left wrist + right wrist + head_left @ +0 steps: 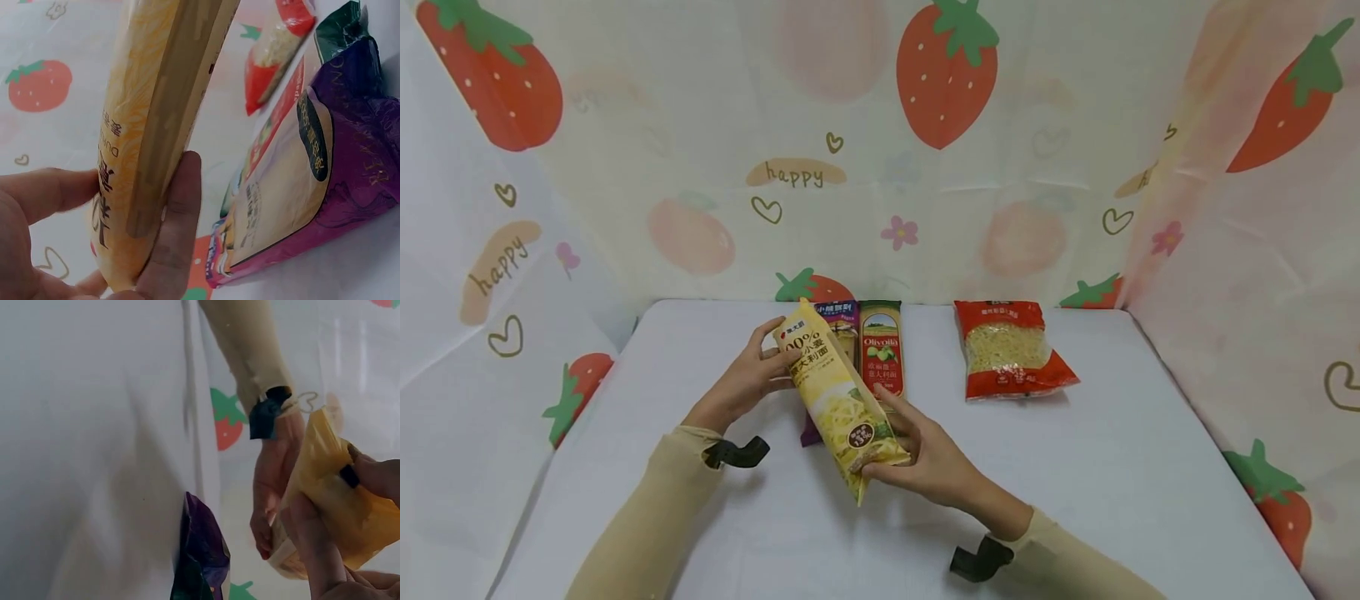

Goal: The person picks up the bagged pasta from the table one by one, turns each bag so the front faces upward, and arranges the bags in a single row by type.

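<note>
Both hands hold a long yellow pasta packet (831,387) tilted above the table, its printed face turned up in the head view. My left hand (741,379) grips the upper end, thumb on one side and fingers on the other, as the left wrist view also shows. At the lower end, the right hand (936,458) pinches the crimped corner between thumb and fingers. Behind the packet lies a purple packet (356,187), partly covered in the head view. Beside it lies a red and green Olivoila pasta packet (882,346).
A red bag (1007,354) with a clear window of small pale pieces lies on the table's right half. The white table (1075,483) is enclosed by strawberry-print cloth walls (865,233) at the back and sides.
</note>
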